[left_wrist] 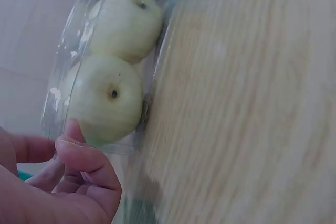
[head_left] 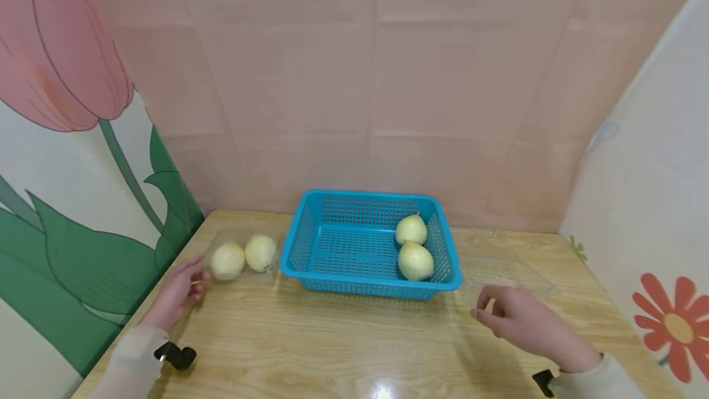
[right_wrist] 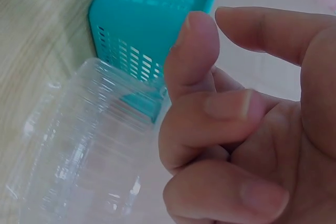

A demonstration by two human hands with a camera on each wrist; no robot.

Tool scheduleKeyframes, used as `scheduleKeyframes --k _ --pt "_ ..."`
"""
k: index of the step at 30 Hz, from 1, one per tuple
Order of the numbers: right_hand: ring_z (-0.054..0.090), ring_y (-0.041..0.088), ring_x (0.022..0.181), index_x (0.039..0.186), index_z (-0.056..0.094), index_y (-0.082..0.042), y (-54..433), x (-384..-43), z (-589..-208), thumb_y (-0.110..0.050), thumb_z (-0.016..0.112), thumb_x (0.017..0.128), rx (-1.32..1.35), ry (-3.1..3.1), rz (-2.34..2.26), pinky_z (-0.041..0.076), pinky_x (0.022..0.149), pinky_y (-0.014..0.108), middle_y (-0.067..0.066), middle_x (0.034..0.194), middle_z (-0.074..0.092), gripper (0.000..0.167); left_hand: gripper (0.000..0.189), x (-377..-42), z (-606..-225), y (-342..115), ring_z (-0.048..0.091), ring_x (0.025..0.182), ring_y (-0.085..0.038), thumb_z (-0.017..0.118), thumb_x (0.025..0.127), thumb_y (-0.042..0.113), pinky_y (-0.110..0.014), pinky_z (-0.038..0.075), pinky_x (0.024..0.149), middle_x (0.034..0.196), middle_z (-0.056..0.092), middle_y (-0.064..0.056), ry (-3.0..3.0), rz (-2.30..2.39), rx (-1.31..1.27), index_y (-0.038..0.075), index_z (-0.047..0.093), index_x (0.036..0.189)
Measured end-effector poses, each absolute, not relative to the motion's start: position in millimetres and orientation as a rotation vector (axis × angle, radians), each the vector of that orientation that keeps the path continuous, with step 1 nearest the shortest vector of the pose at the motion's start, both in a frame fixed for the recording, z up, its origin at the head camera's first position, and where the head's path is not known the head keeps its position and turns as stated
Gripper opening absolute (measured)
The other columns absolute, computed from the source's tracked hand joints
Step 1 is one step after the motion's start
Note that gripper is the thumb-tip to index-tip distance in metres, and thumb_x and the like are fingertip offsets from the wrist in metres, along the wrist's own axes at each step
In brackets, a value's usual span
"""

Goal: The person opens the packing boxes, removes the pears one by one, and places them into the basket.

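Two pale yellow pears (head_left: 227,261) sit side by side in a clear plastic container (left_wrist: 59,85) on the left of the table. My left hand (head_left: 178,291) is at the container's left end and pinches its edge between thumb and fingertips. Two more pears (head_left: 415,261) lie at the right end of a blue perforated basket (head_left: 371,286) in the middle. Over the table to the right, my right hand (head_left: 517,320) hovers with loosely bent fingers and holds nothing. Close beyond it lies another clear plastic container (right_wrist: 79,145), beside the basket.
The wooden table (head_left: 332,343) runs back to a pinkish cloth backdrop (head_left: 371,79). A wall with a tulip print (head_left: 72,54) borders the left side, and one with a red flower print (head_left: 678,328) the right.
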State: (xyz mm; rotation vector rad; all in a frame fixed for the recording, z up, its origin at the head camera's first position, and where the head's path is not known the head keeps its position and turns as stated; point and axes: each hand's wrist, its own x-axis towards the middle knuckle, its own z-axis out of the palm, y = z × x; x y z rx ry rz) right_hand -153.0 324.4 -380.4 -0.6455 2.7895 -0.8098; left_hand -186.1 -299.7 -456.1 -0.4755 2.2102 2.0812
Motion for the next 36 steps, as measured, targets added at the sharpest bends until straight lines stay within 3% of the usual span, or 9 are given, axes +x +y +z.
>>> scheduleKeyframes --k 10,16,25,36 --pt "0.045 0.003 0.045 0.09 0.063 -0.015 323 -157 -387 -0.031 0.062 0.099 -0.65 2.746 -0.833 0.041 0.042 0.024 -0.011 0.055 0.053 0.018 0.056 -169 -450 -314 0.043 0.059 -0.005 0.035 0.106 0.012 -0.021 0.041 0.053 0.078 0.059 0.007 2.302 1.91 -0.338 0.0 0.016 0.157" --pt "0.046 0.004 0.046 0.09 0.063 -0.014 323 -158 -389 -0.033 0.062 0.098 -0.633 2.736 -0.838 0.041 0.043 0.024 -0.01 0.056 0.054 0.021 0.063 -163 -450 -327 0.046 0.058 -0.006 0.039 0.103 0.008 -0.023 0.043 0.053 0.076 0.06 0.005 2.299 1.821 -0.153 -0.003 0.009 0.157" --pt "0.046 0.003 0.046 0.09 0.064 -0.012 320 -157 -395 -0.029 0.065 0.097 -0.668 2.752 -0.847 0.041 0.043 0.024 -0.011 0.055 0.053 0.019 0.077 -156 -447 -332 0.047 0.058 -0.008 0.049 0.101 0.011 -0.024 0.044 0.055 0.07 0.057 0.003 2.189 1.731 -0.063 0.003 -0.001 0.159" --pt "0.046 0.003 0.046 0.089 0.063 -0.017 318 -156 -402 -0.032 0.064 0.097 -0.662 2.763 -0.792 0.039 0.043 0.023 -0.013 0.056 0.054 0.017 0.082 -149 -443 -343 0.049 0.064 -0.011 0.047 0.103 0.009 -0.025 0.046 0.061 0.088 0.067 -0.005 1.991 1.631 0.184 0.006 -0.016 0.156"
